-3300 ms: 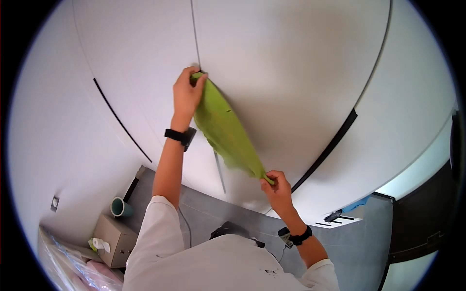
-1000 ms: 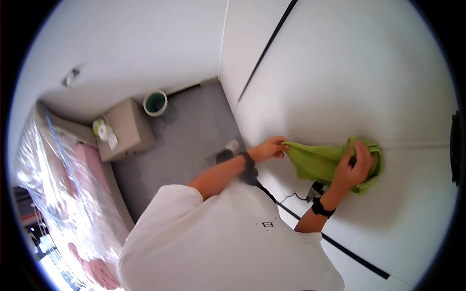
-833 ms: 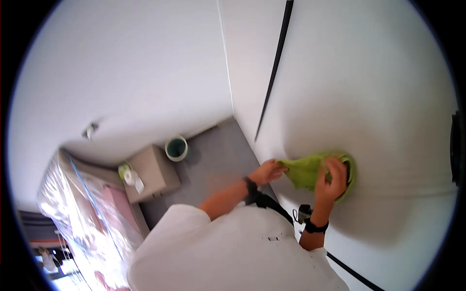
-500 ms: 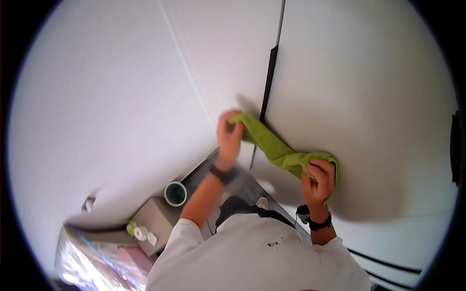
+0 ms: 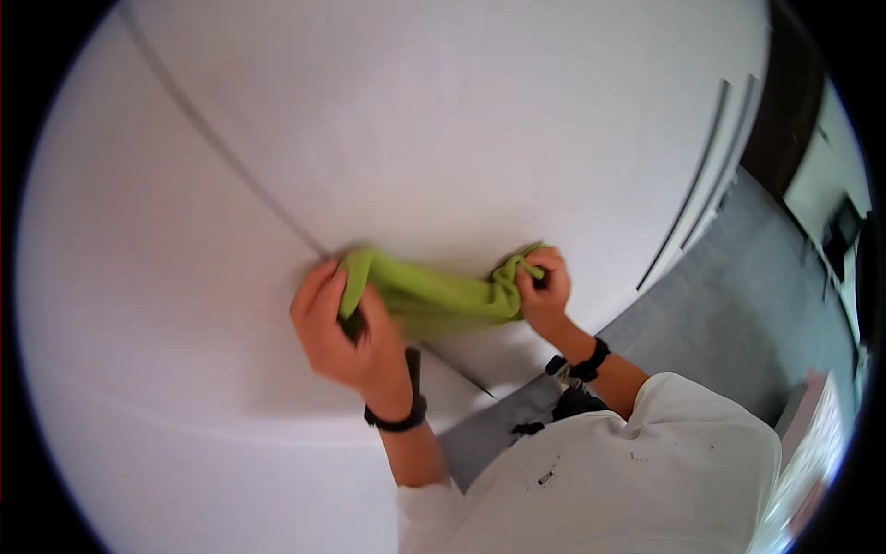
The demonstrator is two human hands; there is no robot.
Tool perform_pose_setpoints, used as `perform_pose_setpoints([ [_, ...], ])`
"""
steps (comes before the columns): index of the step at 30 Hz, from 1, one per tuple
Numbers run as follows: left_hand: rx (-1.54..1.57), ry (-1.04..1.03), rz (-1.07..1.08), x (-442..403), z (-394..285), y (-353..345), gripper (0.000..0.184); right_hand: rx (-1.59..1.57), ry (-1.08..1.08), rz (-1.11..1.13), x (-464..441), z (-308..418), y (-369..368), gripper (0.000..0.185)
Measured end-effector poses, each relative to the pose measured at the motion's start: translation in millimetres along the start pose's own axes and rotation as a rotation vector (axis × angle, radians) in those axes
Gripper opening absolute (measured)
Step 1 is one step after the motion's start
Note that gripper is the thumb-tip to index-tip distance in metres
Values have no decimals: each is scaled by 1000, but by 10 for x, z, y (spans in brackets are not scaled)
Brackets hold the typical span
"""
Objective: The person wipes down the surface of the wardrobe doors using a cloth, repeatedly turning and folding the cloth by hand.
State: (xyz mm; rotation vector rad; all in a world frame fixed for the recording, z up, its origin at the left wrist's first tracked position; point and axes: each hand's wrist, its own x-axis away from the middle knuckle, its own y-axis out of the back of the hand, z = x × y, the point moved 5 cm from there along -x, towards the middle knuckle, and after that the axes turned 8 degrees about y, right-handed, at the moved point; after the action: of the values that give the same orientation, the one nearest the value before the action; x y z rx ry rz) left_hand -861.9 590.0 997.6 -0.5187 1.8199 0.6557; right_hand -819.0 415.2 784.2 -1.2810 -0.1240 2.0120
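A green cloth (image 5: 434, 288) is stretched loosely between my two hands in front of a white panel (image 5: 443, 148). My left hand (image 5: 346, 337) is closed around its left end, with a fold of cloth between thumb and fingers. Farther right, my right hand (image 5: 548, 291) pinches the bunched other end. The lower edge of the cloth is blurred. Both wrists wear black bands.
A thin dark seam (image 5: 221, 148) runs diagonally across the white surface to the cloth. Two long dark strips (image 5: 694, 198) are at the right. Grey floor (image 5: 711, 286) shows beyond them, with a plastic-wrapped item (image 5: 812, 462) at lower right.
The view has swung to the right along the white panels, and the pot and box have left it. Both hands keep hold of the cloth, which now hangs more level between them.
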Motion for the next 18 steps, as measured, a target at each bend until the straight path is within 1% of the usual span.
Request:
perform_pose_setpoints([
  [1, 9, -8, 2, 138, -420, -432, 15, 24, -105, -4, -178, -195, 548, 21],
  [2, -17, 0, -14, 3, -43, -57, 15, -108, -219, -52, 127, -118, 70, 18],
  [4, 42, -27, 2, -84, -373, 147, 15, -69, -339, -185, 39, 206, 257, 16],
  [5, 24, -23, -10, -360, -166, 483, 15, -13, -361, -130, 31, 419, -193, 16],
  [6, 47, -15, 1, -498, -118, 597, 15, 50, -391, -82, 7, 547, -375, 16],
  [7, 60, -48, 13, -224, -604, 219, 16, 85, -316, -31, -277, 611, 199, 17],
  [8, 52, -80, 36, 64, -1284, -385, 16, 98, -265, 18, -815, 612, 979, 19],
  [9, 42, -18, 114, 57, -1494, -677, 17, 180, -155, 73, -1149, 581, 1190, 21],
  [10, 17, -1, 141, 112, -1604, -908, 17, 180, -86, 80, -1389, 474, 1322, 22],
  [11, 36, -19, 185, 305, -1969, -1324, 16, 163, -58, 70, -1692, 349, 1801, 23],
  [12, 58, -40, 221, 344, -2151, -1562, 16, 141, -85, 64, -1864, 205, 2045, 23],
  [13, 75, -94, 219, 586, -2430, -1886, 17, 122, -57, 41, -1980, -4, 2509, 22],
  [14, 52, -105, 231, 790, -2766, -2240, 17, 106, -29, 16, -2109, -207, 3017, 21],
  [15, 80, -102, 240, 1070, -3246, -2641, 17, 89, -38, 6, -2214, -447, 3667, 21],
  [16, 117, -63, 219, 681, -2606, -2057, 17, 92, -80, -12, -1946, -321, 2842, 21],
  [17, 41, -85, 212, 544, -2432, -1786, 17, 100, -131, -41, -1795, -287, 2612, 21],
  [18, 52, -70, 214, 652, -2296, -1659, 17, 117, -131, -32, -1622, -244, 2561, 21],
])
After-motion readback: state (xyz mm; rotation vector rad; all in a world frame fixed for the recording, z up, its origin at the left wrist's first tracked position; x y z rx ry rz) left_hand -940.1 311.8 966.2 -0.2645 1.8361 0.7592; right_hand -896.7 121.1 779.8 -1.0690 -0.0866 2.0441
